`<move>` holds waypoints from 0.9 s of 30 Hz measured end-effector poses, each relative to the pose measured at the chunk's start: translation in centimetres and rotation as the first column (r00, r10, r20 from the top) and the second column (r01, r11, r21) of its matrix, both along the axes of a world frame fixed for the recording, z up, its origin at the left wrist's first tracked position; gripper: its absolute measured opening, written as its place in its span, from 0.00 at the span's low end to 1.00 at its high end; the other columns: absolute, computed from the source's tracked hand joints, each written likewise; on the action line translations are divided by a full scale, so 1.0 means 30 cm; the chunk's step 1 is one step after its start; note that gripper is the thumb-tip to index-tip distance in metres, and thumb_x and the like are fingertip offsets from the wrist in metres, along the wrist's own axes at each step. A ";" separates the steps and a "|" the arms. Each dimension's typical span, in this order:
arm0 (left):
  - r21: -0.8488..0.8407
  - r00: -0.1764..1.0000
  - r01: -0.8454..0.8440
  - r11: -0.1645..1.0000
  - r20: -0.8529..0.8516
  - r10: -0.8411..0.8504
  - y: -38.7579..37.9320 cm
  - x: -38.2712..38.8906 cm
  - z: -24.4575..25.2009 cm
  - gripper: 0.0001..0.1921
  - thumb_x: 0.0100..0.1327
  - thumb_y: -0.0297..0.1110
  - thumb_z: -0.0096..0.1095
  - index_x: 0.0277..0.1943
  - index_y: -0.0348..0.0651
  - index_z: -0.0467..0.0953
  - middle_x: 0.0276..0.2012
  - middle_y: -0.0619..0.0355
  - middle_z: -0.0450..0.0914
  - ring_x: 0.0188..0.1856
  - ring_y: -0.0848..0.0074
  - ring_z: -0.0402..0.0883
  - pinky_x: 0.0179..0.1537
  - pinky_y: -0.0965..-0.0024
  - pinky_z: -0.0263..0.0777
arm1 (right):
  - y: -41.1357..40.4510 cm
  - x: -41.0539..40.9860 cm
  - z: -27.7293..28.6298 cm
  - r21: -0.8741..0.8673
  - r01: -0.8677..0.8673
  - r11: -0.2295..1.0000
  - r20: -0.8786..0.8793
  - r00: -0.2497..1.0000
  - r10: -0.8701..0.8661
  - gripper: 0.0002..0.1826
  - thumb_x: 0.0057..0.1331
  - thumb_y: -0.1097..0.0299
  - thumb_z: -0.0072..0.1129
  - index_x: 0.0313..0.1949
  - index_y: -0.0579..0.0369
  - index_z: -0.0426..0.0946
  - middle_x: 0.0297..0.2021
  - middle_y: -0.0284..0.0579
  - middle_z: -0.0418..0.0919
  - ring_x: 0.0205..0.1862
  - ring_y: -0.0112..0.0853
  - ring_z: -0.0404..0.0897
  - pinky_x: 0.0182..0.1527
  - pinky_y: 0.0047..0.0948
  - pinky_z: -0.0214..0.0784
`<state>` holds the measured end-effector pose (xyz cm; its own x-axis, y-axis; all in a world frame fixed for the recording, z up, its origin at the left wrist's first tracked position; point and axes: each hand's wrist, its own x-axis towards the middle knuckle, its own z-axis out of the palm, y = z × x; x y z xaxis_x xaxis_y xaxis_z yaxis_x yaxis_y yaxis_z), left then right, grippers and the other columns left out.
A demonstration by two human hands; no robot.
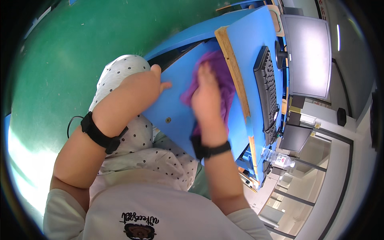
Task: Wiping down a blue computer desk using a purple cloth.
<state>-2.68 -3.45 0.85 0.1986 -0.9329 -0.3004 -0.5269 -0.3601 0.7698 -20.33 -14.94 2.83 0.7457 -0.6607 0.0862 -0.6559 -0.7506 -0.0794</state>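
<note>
A purple cloth (223, 78) lies bunched against a blue panel (177, 99) below the desk edge. My right hand (207, 93) presses on the cloth, its fingers blurred, and wears a black wrist strap. At the panel's left edge is my left hand (157, 79), with a thumb and one finger showing apart; its other fingers are hidden, so whether it grips the edge is unclear. A round metal screw head (168, 120) shows in the panel, between my two forearms. Another black strap (102, 136) circles my left forearm.
The blue desktop (244, 39) has a worn, bare wooden edge (235, 70). On it stand a black keyboard (266, 90), a monitor (309, 57) and a clear plastic bottle (279, 159). Green floor (69, 75) spreads to the left, beside my dotted trousers (123, 70).
</note>
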 end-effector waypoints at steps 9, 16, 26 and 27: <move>0.055 1.000 0.017 0.998 -0.018 -0.016 -0.004 0.000 0.038 0.26 0.68 0.49 0.52 0.51 0.28 0.65 0.31 0.36 0.80 0.36 0.47 0.81 0.38 0.51 0.73 | 0.032 0.051 0.049 0.083 0.002 0.997 0.007 1.000 -0.002 0.30 0.61 0.80 0.41 0.65 0.61 0.61 0.67 0.57 0.59 0.69 0.55 0.56 0.68 0.58 0.47; 0.010 1.000 -0.021 1.000 0.015 0.021 0.009 -0.006 0.005 0.24 0.68 0.52 0.53 0.41 0.32 0.65 0.28 0.38 0.81 0.35 0.47 0.82 0.36 0.52 0.75 | 0.067 0.086 0.015 0.014 -0.062 0.998 -0.057 0.996 0.063 0.31 0.59 0.83 0.38 0.64 0.60 0.64 0.66 0.57 0.62 0.67 0.53 0.60 0.70 0.43 0.50; 0.038 0.998 0.055 0.998 0.019 -0.056 -0.006 0.006 0.033 0.33 0.68 0.50 0.51 0.61 0.25 0.60 0.37 0.35 0.81 0.40 0.47 0.81 0.41 0.51 0.73 | -0.025 0.109 0.052 0.029 0.013 0.999 0.026 1.000 -0.014 0.30 0.62 0.78 0.42 0.66 0.57 0.62 0.69 0.47 0.59 0.69 0.48 0.58 0.68 0.50 0.51; 0.040 0.999 0.043 0.998 0.023 -0.044 -0.005 0.007 0.029 0.33 0.68 0.50 0.51 0.61 0.25 0.60 0.37 0.35 0.81 0.40 0.47 0.81 0.41 0.51 0.73 | 0.020 0.089 0.044 0.037 -0.032 0.999 0.002 0.999 0.032 0.30 0.61 0.80 0.40 0.65 0.59 0.63 0.67 0.51 0.61 0.68 0.50 0.60 0.68 0.47 0.52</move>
